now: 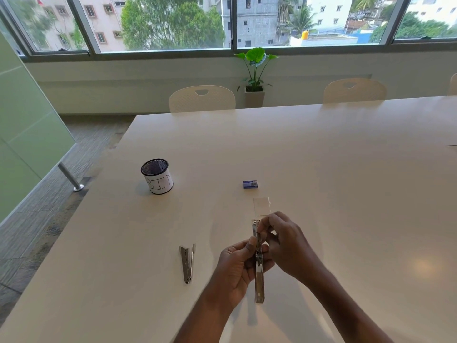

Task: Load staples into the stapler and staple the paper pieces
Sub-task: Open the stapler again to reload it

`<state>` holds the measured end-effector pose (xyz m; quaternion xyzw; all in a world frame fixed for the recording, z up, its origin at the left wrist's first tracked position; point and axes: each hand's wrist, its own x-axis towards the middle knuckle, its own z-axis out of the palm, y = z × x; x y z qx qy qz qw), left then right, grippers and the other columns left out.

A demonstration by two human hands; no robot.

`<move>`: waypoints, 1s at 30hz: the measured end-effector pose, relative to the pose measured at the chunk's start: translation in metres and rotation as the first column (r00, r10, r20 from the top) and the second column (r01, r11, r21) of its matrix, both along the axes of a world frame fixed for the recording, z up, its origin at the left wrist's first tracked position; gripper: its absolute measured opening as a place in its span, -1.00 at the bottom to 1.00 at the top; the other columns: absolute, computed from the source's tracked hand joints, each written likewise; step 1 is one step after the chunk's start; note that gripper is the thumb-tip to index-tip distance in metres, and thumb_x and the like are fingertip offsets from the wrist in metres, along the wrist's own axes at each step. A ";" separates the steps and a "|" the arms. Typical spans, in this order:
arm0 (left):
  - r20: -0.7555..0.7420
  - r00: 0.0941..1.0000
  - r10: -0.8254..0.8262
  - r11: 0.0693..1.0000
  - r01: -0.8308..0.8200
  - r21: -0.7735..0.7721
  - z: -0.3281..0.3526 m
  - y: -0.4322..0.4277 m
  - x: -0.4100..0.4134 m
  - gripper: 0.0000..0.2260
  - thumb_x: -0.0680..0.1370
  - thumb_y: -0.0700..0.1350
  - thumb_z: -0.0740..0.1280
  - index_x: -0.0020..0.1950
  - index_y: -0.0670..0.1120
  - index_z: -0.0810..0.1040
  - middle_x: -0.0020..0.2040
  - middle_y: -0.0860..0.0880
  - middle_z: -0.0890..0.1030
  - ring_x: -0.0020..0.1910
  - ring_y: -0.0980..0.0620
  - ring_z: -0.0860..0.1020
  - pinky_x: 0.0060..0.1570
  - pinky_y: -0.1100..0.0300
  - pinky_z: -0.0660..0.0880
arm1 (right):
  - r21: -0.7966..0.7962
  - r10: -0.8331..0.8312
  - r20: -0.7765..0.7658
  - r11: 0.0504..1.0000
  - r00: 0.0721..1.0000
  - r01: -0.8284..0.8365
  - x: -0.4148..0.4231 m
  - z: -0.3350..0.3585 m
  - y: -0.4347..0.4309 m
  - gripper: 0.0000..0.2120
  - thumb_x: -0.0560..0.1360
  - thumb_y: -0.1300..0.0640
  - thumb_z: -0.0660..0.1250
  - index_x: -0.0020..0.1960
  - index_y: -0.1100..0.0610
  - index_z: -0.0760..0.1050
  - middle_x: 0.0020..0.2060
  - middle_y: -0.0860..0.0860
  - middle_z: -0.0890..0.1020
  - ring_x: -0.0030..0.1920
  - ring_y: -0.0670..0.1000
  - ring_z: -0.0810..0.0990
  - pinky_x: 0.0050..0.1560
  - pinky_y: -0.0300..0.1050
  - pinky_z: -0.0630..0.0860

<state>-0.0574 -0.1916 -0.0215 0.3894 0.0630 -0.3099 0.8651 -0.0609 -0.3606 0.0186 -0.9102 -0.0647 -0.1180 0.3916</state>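
While the left hand (235, 266) grips the opened stapler (259, 264), right-hand fingertips (265, 235) pinch its upper end.

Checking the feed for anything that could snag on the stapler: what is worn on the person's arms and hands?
Nothing that shows. The left hand and right hand are bare: no gloves, and no rings or watch that can be seen. Both forearms are uncovered down to the bottom edge of the picture, with no sleeve, cuff, strap or marking visible.

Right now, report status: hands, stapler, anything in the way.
Left hand grips opened stapler mid-body; right hand pinches at its magazine. Staple box shut, paper pieces unstapled beyond. Second stapler lies left. Nothing blocking.
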 end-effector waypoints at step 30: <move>-0.097 0.991 0.092 0.992 -0.083 0.094 0.005 -0.002 0.000 -0.78 0.67 -0.20 0.38 0.18 -0.34 0.71 -0.03 -0.29 0.75 -0.10 -0.19 0.80 -0.03 -0.08 0.76 | -0.144 0.149 -0.096 0.976 0.984 -0.162 0.010 0.009 -0.003 -0.73 0.68 0.38 0.30 -0.10 0.07 0.52 -0.03 -0.10 0.51 -0.12 -0.09 0.56 -0.10 -0.29 0.55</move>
